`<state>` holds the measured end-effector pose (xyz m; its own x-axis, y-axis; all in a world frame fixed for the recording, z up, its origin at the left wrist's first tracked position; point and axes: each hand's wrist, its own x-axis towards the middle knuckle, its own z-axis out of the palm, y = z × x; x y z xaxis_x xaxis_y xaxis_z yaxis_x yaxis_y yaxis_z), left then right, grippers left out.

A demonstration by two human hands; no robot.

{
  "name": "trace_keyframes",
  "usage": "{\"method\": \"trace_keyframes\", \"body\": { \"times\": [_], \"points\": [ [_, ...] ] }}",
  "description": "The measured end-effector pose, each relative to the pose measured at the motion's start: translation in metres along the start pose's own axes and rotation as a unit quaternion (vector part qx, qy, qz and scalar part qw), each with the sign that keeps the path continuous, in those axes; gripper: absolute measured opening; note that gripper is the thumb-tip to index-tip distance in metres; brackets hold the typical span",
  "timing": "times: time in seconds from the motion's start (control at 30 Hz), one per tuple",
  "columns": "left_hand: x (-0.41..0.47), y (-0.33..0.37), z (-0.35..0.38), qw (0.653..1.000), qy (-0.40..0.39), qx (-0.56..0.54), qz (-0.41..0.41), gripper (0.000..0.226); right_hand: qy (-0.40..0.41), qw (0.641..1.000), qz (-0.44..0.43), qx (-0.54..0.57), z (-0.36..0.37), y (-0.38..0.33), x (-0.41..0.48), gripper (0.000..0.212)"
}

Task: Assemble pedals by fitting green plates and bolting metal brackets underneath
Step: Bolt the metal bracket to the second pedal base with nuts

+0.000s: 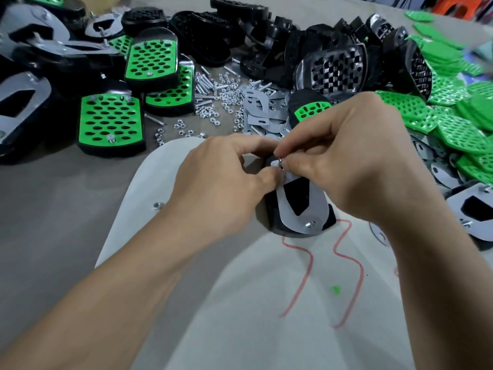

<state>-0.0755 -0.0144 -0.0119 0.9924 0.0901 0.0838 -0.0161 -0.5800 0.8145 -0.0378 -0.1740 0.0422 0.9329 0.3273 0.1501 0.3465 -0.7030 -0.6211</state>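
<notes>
Lap cloth (240, 303) bearing pedal (272, 226) bottom-up, metal bracket (317, 206) on top, long axis pointing away. Grips its far end with left hand (221, 180); pinches, probably, a nut (280, 162) there between right hand (354, 156) fingertips (283, 150).

Even, soft light; edges warped, perhaps motion-blurred.

Bare left hand (221, 180) and right hand (357, 158), bare forearms (128, 284), pale grey garment (240, 316) across the lap, red wavy lines (362, 273), small green spot (336, 290)

A grey surface (53, 198) bears pedals (110, 124), nuts (224, 97), green plates (458, 129).
</notes>
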Motion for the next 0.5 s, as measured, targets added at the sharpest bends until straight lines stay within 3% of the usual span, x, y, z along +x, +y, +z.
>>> {"method": "trace_keyframes", "body": {
  "times": [0.5],
  "points": [
    [-0.0001, 0.0003, -0.0017, 1.0, -0.014, 0.002, 0.008, 0.035, -0.01, 0.998, -0.01, -0.056, -0.0025, -0.0047, -0.0009, 0.021]
  ]
}}
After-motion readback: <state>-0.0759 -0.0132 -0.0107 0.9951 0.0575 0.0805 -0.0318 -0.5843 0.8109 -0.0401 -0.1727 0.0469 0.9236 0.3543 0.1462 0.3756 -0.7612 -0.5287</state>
